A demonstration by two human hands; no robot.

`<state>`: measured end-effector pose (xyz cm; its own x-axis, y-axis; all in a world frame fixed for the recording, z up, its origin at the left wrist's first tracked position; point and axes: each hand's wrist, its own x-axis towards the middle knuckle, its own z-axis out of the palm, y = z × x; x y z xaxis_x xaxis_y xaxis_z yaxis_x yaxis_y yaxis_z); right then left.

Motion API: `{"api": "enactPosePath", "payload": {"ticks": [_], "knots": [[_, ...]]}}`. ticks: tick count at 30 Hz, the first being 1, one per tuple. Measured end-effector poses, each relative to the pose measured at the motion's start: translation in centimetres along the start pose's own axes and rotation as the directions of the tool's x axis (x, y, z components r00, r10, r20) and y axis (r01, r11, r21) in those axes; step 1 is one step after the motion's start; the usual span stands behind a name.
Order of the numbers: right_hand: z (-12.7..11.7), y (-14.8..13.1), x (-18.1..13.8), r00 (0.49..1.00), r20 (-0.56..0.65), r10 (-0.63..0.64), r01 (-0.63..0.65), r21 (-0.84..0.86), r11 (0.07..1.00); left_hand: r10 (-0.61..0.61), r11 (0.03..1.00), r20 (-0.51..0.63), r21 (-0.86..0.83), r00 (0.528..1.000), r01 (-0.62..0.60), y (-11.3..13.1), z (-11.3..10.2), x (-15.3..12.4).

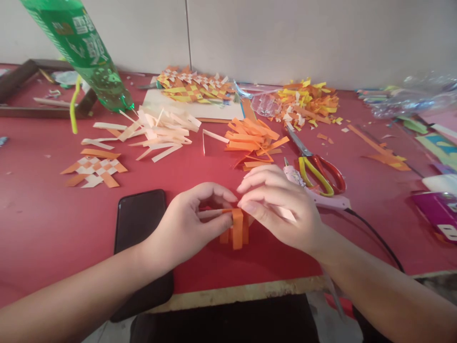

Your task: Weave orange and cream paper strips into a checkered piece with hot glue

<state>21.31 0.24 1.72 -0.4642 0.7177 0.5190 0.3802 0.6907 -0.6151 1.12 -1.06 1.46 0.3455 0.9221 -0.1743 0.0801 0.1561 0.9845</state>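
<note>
Near the table's front edge, my left hand (194,214) pinches a small weave of paper strips (237,231), orange ones hanging down and a pale one running sideways. My right hand (282,205) meets it from the other side, thumb and fingers closed at the right end of the weave. A pale strip (284,213) shows under the right palm; the right fingertips partly hide what they grip. Beyond the hands lie a pile of orange paper strips (250,138) and a pile of pale strips (160,128). A finished-looking checkered orange and white piece (94,167) rests at left.
A black phone (141,221) lies beside my left forearm. Scissors (314,166) and a pink glue gun (328,200) with a cord are at right. A green bottle (82,57) stands back left. Woven pieces (194,88) and paper scraps (307,102) sit by the wall.
</note>
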Motion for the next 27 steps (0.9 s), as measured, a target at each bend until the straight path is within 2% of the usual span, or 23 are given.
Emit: {"api": "enactPosePath", "payload": {"ticks": [2,5,9,11,14,19,23,25,27], "knots": [[-0.06,-0.08,0.02,1.000,0.006,-0.017,0.017,0.014,1.000,-0.004,1.000,0.002,0.005,1.000,0.004,0.10,-0.03,-0.07],[-0.18,-0.30,-0.16,0.999,-0.014,0.036,-0.036,0.011,0.999,-0.034,0.999,-0.001,-0.014,0.999,0.034,0.21,-0.24,-0.09],[-0.16,-0.66,-0.70,0.974,-0.047,0.223,-0.224,-0.017,0.974,-0.069,0.992,-0.018,-0.105,0.997,0.067,0.14,-0.57,0.13],[-0.08,-0.77,-0.89,0.945,0.000,0.327,-0.327,0.069,0.943,-0.102,0.975,-0.017,-0.198,0.995,0.096,0.00,-0.64,0.19],[-0.03,-0.80,-0.86,0.914,0.075,0.399,-0.406,0.197,0.892,-0.164,0.946,0.006,-0.283,0.986,0.159,-0.24,-0.65,0.13],[-0.43,-0.83,-0.40,0.925,0.175,0.337,-0.372,0.237,0.898,-0.171,0.935,-0.021,-0.320,0.985,0.156,-0.27,-0.55,0.17],[-0.46,-0.99,-0.39,0.921,0.257,0.293,-0.358,0.261,0.897,-0.151,0.952,-0.035,-0.273,0.988,0.136,0.10,-0.38,0.52],[-0.20,-0.86,-0.50,0.911,0.227,0.345,-0.394,0.232,0.889,-0.143,0.960,-0.044,-0.251,0.989,0.127,0.22,-0.35,0.63],[0.06,-0.50,-0.62,0.922,0.044,0.385,-0.387,0.134,0.912,-0.113,0.973,-0.079,-0.210,0.990,0.094,0.23,-0.40,0.72]]}}
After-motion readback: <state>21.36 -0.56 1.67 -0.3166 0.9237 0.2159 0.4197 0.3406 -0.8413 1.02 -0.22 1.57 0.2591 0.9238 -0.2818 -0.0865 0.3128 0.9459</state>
